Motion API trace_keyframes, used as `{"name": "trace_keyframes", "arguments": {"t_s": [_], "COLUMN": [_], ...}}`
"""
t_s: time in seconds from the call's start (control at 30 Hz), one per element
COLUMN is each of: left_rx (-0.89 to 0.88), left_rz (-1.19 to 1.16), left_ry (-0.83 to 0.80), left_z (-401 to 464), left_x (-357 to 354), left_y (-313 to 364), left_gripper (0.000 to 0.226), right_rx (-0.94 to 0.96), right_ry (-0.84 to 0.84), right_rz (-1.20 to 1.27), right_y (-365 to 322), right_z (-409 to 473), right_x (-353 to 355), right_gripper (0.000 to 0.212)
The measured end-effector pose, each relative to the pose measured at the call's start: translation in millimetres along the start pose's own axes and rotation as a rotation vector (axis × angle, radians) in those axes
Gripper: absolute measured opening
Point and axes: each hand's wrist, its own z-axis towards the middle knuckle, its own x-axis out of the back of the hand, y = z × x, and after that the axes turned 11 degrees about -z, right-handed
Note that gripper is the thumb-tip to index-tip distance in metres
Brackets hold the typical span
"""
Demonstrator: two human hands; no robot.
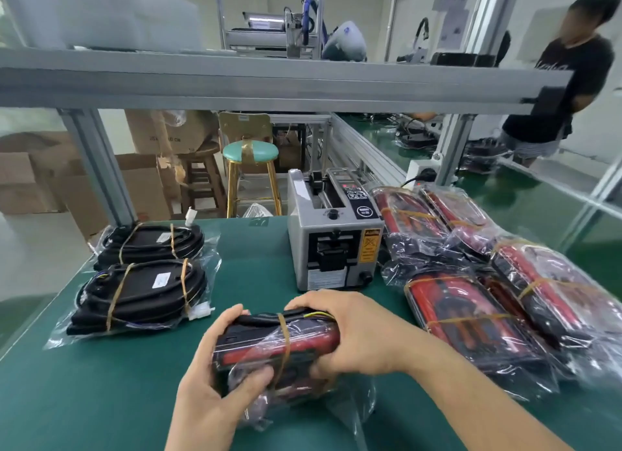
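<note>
Over the near part of the green surface, just in front of the grey tape dispenser, a red-and-black bundle in a clear bag is held by the left hand and right hand, each grip curled round one end, with a tan band across its middle.

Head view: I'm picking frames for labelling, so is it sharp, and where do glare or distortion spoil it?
Head view: the left hand and right hand and the bagged bundle they grip are fairly sharp; head view: the plastic on the red packs throws white glare; head view: the wide lens makes the aluminium post lean, and the standing person at far right is blurred.
</note>
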Motion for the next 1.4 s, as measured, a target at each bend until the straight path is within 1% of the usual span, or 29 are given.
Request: {"name": "trace_keyframes", "arguments": {"t_s": [0.03, 0.07, 0.1, 0.17, 0.2, 0.23, 0.3, 0.37, 0.43, 0.6, 0.73, 0.8, 0.83, 0.9, 0.93, 0.97, 1.03, 1.1, 1.17, 1.2, 1.23, 1.27, 1.3, 1.33, 1.4], "left_rx": [0.002, 0.001, 0.000, -0.010, -0.013, -0.017, -0.032, -0.046, -0.051, -0.056, -0.064, -0.068, -0.066, -0.048, -0.031, -0.009, 0.035, 0.026, -0.014, -0.040, -0.073, -0.112, -0.151, -0.180, -0.207], "left_rz": [-0.002, 0.000, 0.004, 0.015, 0.012, 0.003, -0.021, -0.042, -0.067, -0.093, -0.068, -0.064, -0.066, -0.078, -0.092, -0.120, -0.220, -0.246, -0.186, -0.147, -0.094, -0.039, 0.007, 0.041, 0.078], "left_ry": [-0.003, -0.006, -0.007, -0.009, -0.008, -0.008, -0.013, -0.015, 0.000, 0.028, 0.045, 0.050, 0.047, 0.031, 0.015, -0.003, -0.010, 0.022, 0.038, 0.047, 0.062, 0.088, 0.116, 0.143, 0.186], "left_z": [1, 2, 3, 3, 2, 2, 1, 0, 0, 0, 0, -1, -1, -2, -3, -4, -6, -8, -10, -11, -13, -14, -16, -19, -23], "left_x": [-1, -1, -1, -1, -2, -2, -1, -1, -1, -1, -2, -1, -1, 1, 2, 2, 1, -2, -6, -8, -10, -12, -15, -17, -21], "left_y": [-2, -4, -5, -5, -6, -6, -7, -9, -9, -11, -11, -10, -9, -8, -7, -6, -3, 0, 2, 3, 3, 3, 3, 4, 6], "left_gripper": [0.074, 0.076, 0.076, 0.076, 0.076, 0.075, 0.073, 0.071, 0.072, 0.072, 0.071, 0.072, 0.072, 0.079, 0.081, 0.077, 0.064, 0.049, 0.044, 0.044, 0.044, 0.044, 0.044, 0.045, 0.046], "right_rx": [-0.026, -0.086, -0.186, -0.486, -0.609, -0.681, -0.750, -0.798, -0.802, -0.769, -0.833, -0.869, -0.889, -0.923, -0.928, -0.922, -0.859, -0.738, -0.514, -0.368, -0.224, -0.127, -0.093, -0.105, -0.161], "right_ry": [-0.020, 0.025, 0.165, 0.567, 0.699, 0.772, 0.854, 0.911, 0.948, 0.930, 0.947, 0.965, 0.980, 0.999, 0.986, 0.950, 0.847, 0.795, 0.795, 0.755, 0.666, 0.545, 0.449, 0.414, 0.437], "right_rz": [0.090, 0.244, 0.423, 0.679, 0.755, 0.813, 0.876, 0.886, 0.874, 0.824, 0.791, 0.870, 0.919, 1.004, 1.049, 1.098, 1.146, 1.057, 0.928, 0.890, 0.868, 0.852, 0.830, 0.821, 0.787], "right_y": [5, 9, 14, 31, 38, 41, 45, 47, 47, 46, 44, 45, 45, 43, 42, 39, 31, 15, -11, -27, -45, -63, -76, -85, -88], "right_z": [0, 1, 3, 18, 27, 37, 54, 66, 71, 78, 88, 94, 96, 98, 98, 94, 78, 53, 20, 4, -11, -22, -27, -29, -27], "right_x": [5, 10, 13, 11, 8, 6, 4, 4, 4, 3, 6, 6, 7, 7, 8, 9, 15, 28, 39, 40, 36, 27, 15, 0, -27], "right_gripper": [0.067, 0.057, 0.043, 0.019, 0.016, 0.015, 0.016, 0.013, 0.010, 0.007, 0.009, 0.011, 0.017, 0.026, 0.028, 0.030, 0.027, 0.020, 0.017, 0.010, 0.012, 0.023, 0.027, 0.025, 0.017]}}
